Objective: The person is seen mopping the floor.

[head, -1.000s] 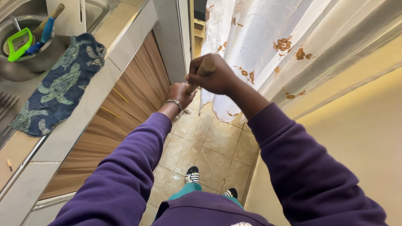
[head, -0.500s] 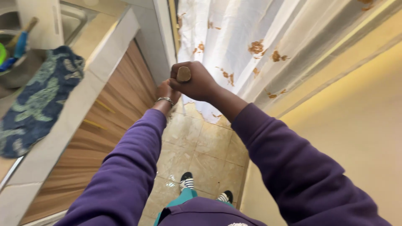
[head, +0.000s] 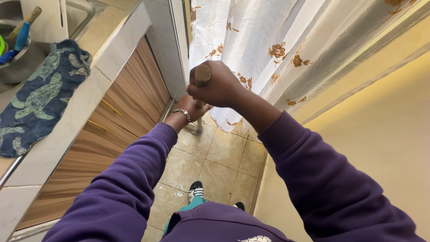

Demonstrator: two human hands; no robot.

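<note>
My right hand [head: 218, 85] is closed around the top of a wooden stick handle [head: 202, 75], which points down toward the tiled floor. My left hand [head: 191, 106], with a chain bracelet on its wrist, grips the same handle lower down. The handle's lower end and whatever it carries are hidden behind my hands. Both arms are in purple sleeves. My two striped shoes [head: 195, 191] stand on the beige tiles below.
A counter [head: 67, 130] with wooden cabinet doors [head: 121, 112] runs along the left; a blue patterned cloth [head: 42, 96] lies on it beside a sink [head: 18, 54] with utensils. A white flowered curtain [head: 268, 49] hangs ahead. A cream wall [head: 371, 148] closes the right side.
The view swung slightly; my hands stayed on the handle and shifted a little right and down, with the handle top tilting. The sink slid partly out of view at the left.
</note>
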